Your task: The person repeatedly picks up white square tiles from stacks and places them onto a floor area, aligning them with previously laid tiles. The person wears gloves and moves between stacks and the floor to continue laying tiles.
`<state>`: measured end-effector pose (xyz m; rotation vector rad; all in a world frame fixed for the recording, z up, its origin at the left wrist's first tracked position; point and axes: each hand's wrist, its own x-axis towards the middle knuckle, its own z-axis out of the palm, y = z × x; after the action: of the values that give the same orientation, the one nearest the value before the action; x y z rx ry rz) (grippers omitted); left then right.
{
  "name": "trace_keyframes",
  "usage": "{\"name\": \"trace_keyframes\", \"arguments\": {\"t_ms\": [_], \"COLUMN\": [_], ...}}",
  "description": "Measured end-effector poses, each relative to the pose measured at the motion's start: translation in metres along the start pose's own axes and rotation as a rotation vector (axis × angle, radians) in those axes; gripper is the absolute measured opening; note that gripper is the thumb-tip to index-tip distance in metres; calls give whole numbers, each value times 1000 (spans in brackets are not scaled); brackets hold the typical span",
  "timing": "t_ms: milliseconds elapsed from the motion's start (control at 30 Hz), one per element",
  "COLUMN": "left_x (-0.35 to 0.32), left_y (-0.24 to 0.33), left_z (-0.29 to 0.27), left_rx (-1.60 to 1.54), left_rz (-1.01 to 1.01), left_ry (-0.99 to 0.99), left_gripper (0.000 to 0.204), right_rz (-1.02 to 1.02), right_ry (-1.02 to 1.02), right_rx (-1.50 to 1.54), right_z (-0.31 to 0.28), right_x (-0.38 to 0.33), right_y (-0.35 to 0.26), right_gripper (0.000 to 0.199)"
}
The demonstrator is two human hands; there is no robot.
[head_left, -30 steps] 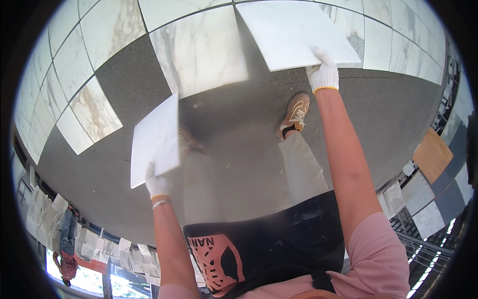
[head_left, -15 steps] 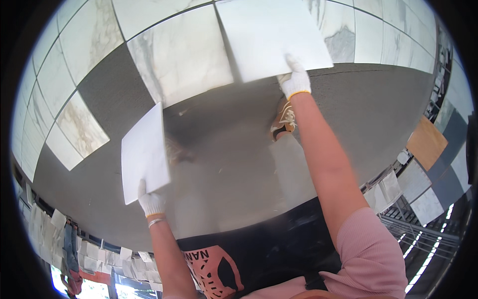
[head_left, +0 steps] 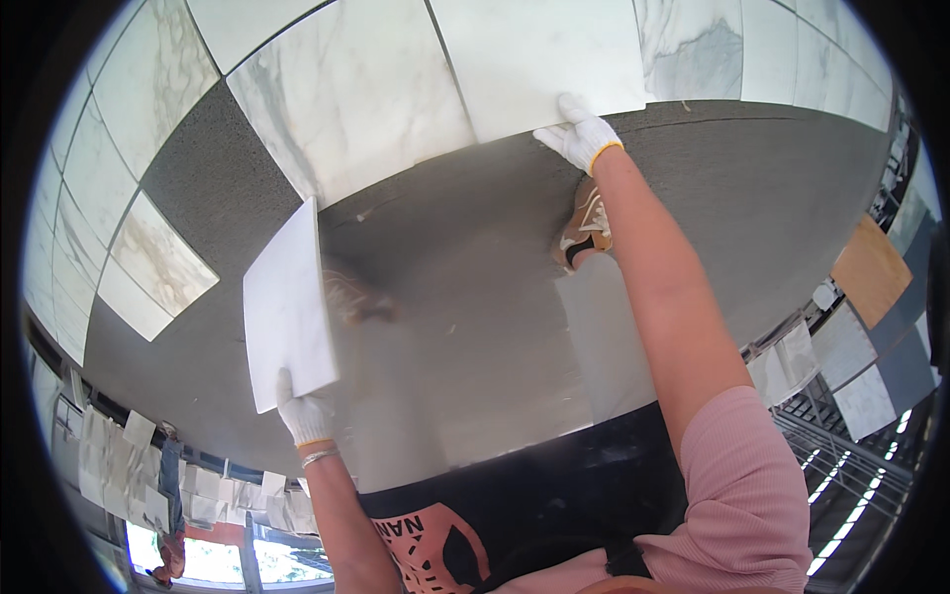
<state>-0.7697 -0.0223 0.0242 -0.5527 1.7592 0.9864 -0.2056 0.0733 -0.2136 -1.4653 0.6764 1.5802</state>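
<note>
My left hand (head_left: pixel 303 411), in a white knit glove, grips the lower edge of a white tile (head_left: pixel 285 297). That tile is held tilted above the grey floor, its thumb-side face toward me. My right hand (head_left: pixel 584 139), gloved the same way, rests at the near edge of a plain white marble tile (head_left: pixel 539 64) that lies flat in the row. Its fingers are apart and do not wrap round anything. Left of that tile lies a grey-veined marble tile (head_left: pixel 356 99), with a narrow seam between them.
More veined tiles (head_left: pixel 693 49) continue the row at the right. A brown-veined tile (head_left: pixel 158 247) lies at the left beside bare grey floor (head_left: pixel 223 148). My shoe (head_left: pixel 586 228) stands below my right hand. Racks with stone samples (head_left: pixel 871 272) line the right, and a person (head_left: pixel 170 515) stands at lower left.
The white tile under my right hand has gone from tilted and gripped to lying flat in the row. My right hand has loosened its hold. My left hand still holds its tile.
</note>
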Motion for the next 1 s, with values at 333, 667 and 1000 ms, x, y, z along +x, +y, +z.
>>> {"name": "trace_keyframes", "arguments": {"t_ms": [333,667,1000], "left_x": [-6,1,-1], "left_y": [0,8,-6], "left_z": [3,-8,-7], "left_rx": [1,13,-58], "left_rz": [-44,-49,-93], "left_ry": [-41,-102,-16], "left_gripper": [46,43,50], "right_rz": [74,36,33], "right_ry": [0,122,249], "right_rx": [2,-451,-866], "right_z": [-8,4,-9], "right_x": [13,-11,-18], "right_y": [-6,-15,-23], "right_gripper": [54,64,51]}}
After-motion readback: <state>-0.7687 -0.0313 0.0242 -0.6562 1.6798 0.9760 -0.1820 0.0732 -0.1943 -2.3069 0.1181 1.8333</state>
